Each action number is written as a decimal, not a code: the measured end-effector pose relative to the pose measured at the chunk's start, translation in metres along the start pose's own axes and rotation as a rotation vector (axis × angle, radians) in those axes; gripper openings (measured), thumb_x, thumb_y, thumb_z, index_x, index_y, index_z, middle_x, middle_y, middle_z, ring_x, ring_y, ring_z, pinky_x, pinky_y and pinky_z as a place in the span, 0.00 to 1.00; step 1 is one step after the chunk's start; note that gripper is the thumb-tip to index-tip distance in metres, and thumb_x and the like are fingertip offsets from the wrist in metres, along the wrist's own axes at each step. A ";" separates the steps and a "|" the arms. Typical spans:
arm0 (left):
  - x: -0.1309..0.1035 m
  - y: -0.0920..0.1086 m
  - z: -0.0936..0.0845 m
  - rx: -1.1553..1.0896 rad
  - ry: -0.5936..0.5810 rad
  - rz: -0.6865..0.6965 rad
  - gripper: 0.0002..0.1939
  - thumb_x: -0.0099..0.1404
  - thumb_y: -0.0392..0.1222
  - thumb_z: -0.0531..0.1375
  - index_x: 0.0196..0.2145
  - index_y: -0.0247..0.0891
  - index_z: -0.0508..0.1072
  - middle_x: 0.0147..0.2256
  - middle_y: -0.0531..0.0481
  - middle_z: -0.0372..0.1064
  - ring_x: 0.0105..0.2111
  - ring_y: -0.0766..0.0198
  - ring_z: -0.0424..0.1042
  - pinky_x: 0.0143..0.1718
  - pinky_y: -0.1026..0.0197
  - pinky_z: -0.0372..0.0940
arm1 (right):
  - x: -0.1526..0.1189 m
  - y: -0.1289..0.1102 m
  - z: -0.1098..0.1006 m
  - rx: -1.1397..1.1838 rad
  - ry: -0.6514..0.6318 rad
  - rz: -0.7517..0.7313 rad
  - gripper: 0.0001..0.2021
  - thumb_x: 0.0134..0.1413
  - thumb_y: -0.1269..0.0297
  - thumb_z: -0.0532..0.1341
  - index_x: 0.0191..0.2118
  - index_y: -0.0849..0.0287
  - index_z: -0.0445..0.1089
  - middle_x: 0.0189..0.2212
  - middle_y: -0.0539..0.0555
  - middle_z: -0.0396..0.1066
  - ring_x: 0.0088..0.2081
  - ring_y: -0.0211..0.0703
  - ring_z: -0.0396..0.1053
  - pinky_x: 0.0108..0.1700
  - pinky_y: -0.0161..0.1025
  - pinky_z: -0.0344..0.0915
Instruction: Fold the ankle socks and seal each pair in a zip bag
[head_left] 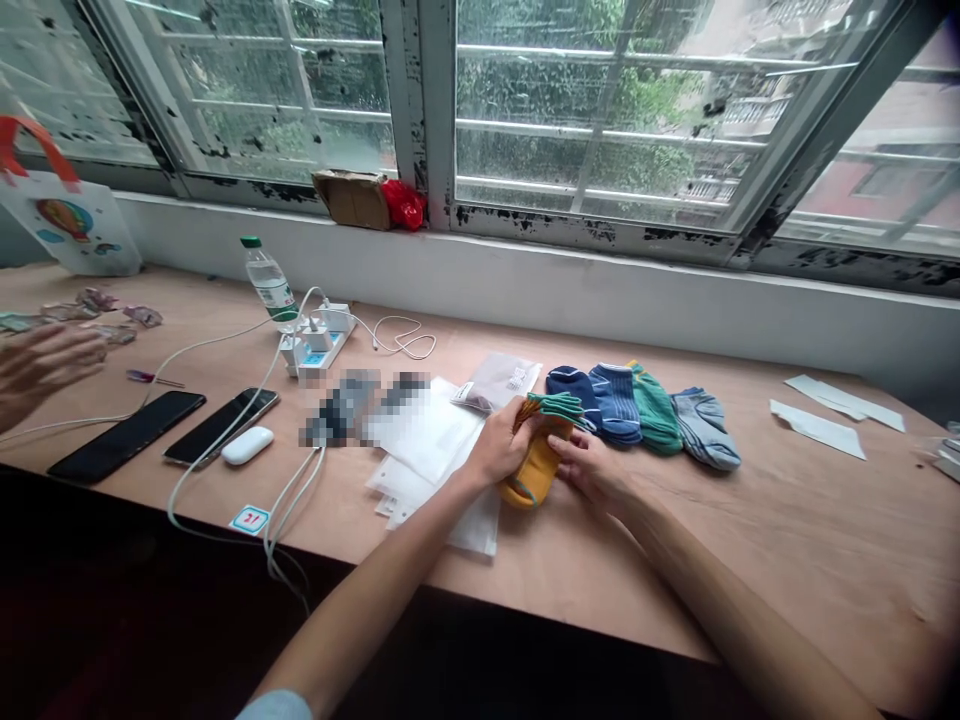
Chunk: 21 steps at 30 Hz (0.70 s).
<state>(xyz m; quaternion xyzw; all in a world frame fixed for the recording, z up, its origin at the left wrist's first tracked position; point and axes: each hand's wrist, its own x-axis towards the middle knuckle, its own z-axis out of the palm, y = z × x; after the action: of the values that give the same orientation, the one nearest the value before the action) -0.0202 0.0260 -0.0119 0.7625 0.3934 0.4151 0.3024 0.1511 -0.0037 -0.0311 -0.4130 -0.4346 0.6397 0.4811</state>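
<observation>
A bundle of yellow socks (534,468) with green cuffs is held between both hands, above the table. My left hand (501,440) is closed on the bundle's left side near the cuffs. On the right side, my right hand (589,468) grips the same bundle with its fingers. Just beyond lie more socks in a row: navy ones (571,385), blue ones (616,405), green ones (654,412) and grey ones (706,428). White plastic bags (427,430) spread out beside my left forearm, with a packed clear bag (499,380) behind them.
Left on the table (810,540) are two phones (127,437), a white earbud case (247,446), cables, a power strip (319,345) and a water bottle (268,285). Paper strips (817,428) lie at right. Another person's hand (45,370) shows at the left edge.
</observation>
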 end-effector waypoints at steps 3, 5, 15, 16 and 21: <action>0.000 0.002 -0.004 0.102 -0.039 -0.049 0.13 0.71 0.50 0.49 0.38 0.40 0.65 0.35 0.49 0.72 0.34 0.61 0.71 0.36 0.62 0.63 | -0.003 0.003 0.005 0.133 -0.113 0.153 0.19 0.47 0.62 0.70 0.46 0.58 0.71 0.45 0.58 0.75 0.45 0.50 0.75 0.46 0.46 0.73; 0.001 0.004 -0.013 0.261 -0.077 -0.098 0.18 0.70 0.54 0.47 0.36 0.39 0.67 0.34 0.46 0.73 0.34 0.58 0.72 0.35 0.61 0.63 | -0.004 0.005 0.007 0.170 -0.100 0.150 0.20 0.48 0.64 0.69 0.48 0.57 0.69 0.46 0.57 0.75 0.45 0.50 0.75 0.45 0.46 0.74; 0.009 0.007 -0.074 0.827 -0.495 -0.552 0.05 0.57 0.40 0.59 0.26 0.36 0.71 0.34 0.39 0.74 0.35 0.52 0.75 0.35 0.58 0.67 | -0.003 0.002 0.013 0.214 0.012 0.092 0.23 0.51 0.63 0.67 0.52 0.51 0.63 0.52 0.55 0.72 0.45 0.49 0.75 0.42 0.45 0.76; 0.009 0.005 -0.074 0.811 -0.515 -0.548 0.04 0.56 0.38 0.58 0.26 0.36 0.71 0.32 0.40 0.74 0.33 0.54 0.75 0.33 0.59 0.67 | -0.004 0.002 0.012 0.223 -0.009 0.098 0.24 0.50 0.65 0.68 0.53 0.51 0.63 0.52 0.55 0.72 0.45 0.48 0.75 0.42 0.45 0.76; 0.007 -0.005 -0.064 0.634 -0.570 -0.508 0.07 0.57 0.39 0.54 0.27 0.35 0.70 0.30 0.41 0.72 0.18 0.61 0.69 0.21 0.61 0.63 | -0.005 0.004 0.006 0.225 -0.076 0.148 0.19 0.47 0.68 0.69 0.47 0.60 0.70 0.47 0.59 0.75 0.42 0.47 0.76 0.44 0.42 0.75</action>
<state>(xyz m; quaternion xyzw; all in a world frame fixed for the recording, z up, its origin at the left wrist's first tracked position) -0.0753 0.0434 0.0176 0.7802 0.5753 -0.0368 0.2427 0.1451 -0.0105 -0.0330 -0.3628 -0.3463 0.7332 0.4592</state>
